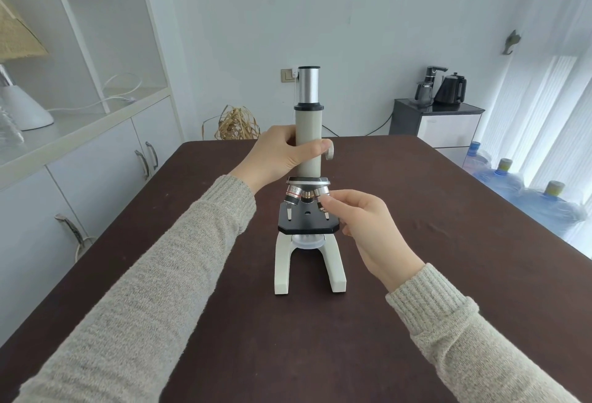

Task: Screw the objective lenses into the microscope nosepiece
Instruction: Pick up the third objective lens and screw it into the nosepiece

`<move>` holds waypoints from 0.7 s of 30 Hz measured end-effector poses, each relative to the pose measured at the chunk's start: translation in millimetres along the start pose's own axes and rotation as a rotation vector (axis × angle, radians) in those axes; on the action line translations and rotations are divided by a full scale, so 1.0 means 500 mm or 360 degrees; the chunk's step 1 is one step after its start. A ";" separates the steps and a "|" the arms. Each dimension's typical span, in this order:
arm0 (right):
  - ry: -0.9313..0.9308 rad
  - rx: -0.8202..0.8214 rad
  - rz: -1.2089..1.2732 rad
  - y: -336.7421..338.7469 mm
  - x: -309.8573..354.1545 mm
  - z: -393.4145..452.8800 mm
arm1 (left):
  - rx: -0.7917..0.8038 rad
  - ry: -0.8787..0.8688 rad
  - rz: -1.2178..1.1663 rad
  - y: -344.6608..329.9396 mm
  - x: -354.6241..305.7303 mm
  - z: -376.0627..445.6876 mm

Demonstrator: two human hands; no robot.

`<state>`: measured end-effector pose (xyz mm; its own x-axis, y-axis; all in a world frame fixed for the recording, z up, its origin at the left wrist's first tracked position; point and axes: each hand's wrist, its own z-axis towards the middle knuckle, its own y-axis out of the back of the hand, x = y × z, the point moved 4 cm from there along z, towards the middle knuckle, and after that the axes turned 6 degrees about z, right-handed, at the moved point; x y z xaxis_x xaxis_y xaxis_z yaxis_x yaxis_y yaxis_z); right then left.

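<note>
Microscope (309, 178) upright near the middle of a dark brown table (416, 274), eyepiece at the top, white forked base toward the camera. Left hand (282, 154) wrapped around the pale body tube, thumb across the front of it, fingers curled behind, just above the nosepiece (308, 182). Right hand (362, 223) raised beside the black stage (308, 218), thumb and forefinger pinching the rightmost objective lens (321, 196), remaining fingers loosely curled below (fingertips hiding part of the lens barrel). Three objective lenses hanging from the nosepiece: a longer silver-and-black one (293, 196) on the left, a short brass-toned one (308, 195) in the centre, and the pinched one on the right. Cannot tell how far the pinched lens sits in its thread. Focus knob (330, 151) just right of the left thumb tip. Grey knitted sleeves on both forearms. White cabinet along the left wall, kettles on a dark stand at the back right, water bottles on the floor by the window.
</note>
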<state>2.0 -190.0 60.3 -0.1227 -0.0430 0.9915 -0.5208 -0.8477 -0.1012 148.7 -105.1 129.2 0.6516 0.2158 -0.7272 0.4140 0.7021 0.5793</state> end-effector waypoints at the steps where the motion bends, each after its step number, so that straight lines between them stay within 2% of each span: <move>1: 0.0009 -0.0008 0.0007 0.001 -0.001 0.000 | 0.0007 -0.0006 -0.0002 0.000 -0.002 -0.001; 21: 0.0007 -0.0041 0.0148 -0.015 0.002 -0.001 | -0.0029 0.0011 0.0020 0.001 0.000 0.001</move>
<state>5.3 -183.3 62.2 -0.1750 -0.1185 0.9774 -0.5285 -0.8263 -0.1948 149.0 -105.1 129.8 0.6519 0.2294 -0.7228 0.3941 0.7118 0.5814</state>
